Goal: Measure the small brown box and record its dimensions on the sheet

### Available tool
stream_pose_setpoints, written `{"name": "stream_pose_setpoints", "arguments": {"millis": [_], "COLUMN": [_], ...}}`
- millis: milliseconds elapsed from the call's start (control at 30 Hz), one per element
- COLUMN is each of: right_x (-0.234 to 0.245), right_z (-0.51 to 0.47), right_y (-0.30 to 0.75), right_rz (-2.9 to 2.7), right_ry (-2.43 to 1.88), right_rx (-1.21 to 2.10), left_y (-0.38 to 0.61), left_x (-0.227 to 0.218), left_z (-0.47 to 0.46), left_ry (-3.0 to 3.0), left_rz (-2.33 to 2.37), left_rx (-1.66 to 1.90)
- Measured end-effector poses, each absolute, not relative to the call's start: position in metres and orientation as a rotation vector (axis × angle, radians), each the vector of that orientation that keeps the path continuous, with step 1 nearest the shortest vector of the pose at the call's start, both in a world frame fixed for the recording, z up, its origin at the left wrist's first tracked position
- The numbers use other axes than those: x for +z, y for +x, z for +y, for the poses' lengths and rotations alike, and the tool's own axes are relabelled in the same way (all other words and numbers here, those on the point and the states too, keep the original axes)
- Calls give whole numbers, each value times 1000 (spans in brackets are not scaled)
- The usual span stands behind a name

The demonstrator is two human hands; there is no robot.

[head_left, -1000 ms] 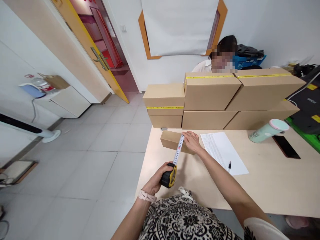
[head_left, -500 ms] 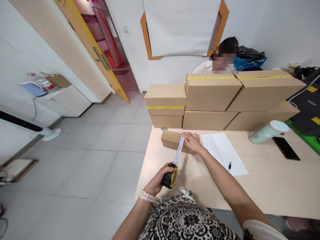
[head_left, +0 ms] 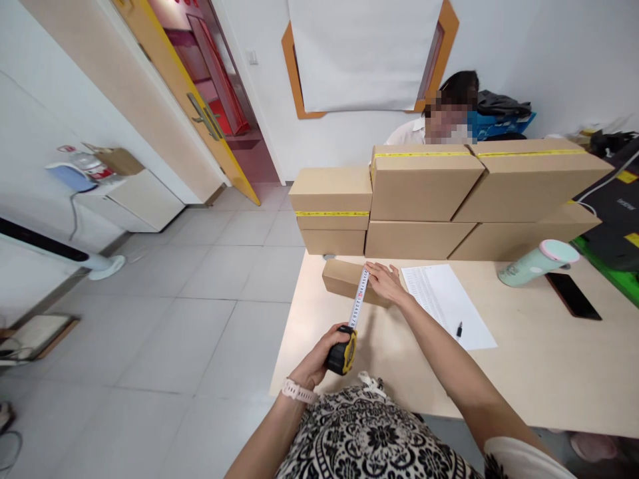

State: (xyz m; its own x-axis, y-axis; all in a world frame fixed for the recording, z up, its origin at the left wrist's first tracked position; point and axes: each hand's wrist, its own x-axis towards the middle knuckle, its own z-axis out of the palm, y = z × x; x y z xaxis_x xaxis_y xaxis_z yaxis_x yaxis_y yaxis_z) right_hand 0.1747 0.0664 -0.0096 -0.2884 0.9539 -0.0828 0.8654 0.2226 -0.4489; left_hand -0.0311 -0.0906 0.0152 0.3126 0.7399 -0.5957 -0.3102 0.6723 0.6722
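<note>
A small flat cardboard box (head_left: 342,279) lies near the far left corner of the pale wooden table (head_left: 539,372). My left hand (head_left: 319,359) is closed round the black and yellow tape measure case (head_left: 342,354), held near the table's front edge. Its white blade (head_left: 358,298) runs from the case up across the box's top. My right hand (head_left: 385,282) rests on the box, fingers stretched flat, pressing the blade's far end down at the box's far edge.
Several larger cardboard boxes (head_left: 424,193) with yellow tape are stacked along the table's far side; a person sits behind them. A printed sheet (head_left: 444,303) with a pen (head_left: 458,329), a mint bottle (head_left: 534,263) on its side and a dark phone (head_left: 572,296) lie to the right. Tiled floor spreads left.
</note>
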Motion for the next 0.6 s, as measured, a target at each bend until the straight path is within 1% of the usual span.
{"name": "stream_pose_setpoints", "arguments": {"millis": [267,400,600], "right_x": [-8,-5,17], "right_z": [64,68,47], "right_y": [172,176,184], "right_rz": [-2261,-2118,-1883], "right_ry": [-1731,-1706,-1432], "right_rx": [634,651,691], "left_y": [-30,-32,-39], "left_x": [16,17,27], "left_z": [-90,-90,-92], "left_ry": [505,575,768], "left_rz": [1040,1068,1033], "left_rx": [728,718,729]}}
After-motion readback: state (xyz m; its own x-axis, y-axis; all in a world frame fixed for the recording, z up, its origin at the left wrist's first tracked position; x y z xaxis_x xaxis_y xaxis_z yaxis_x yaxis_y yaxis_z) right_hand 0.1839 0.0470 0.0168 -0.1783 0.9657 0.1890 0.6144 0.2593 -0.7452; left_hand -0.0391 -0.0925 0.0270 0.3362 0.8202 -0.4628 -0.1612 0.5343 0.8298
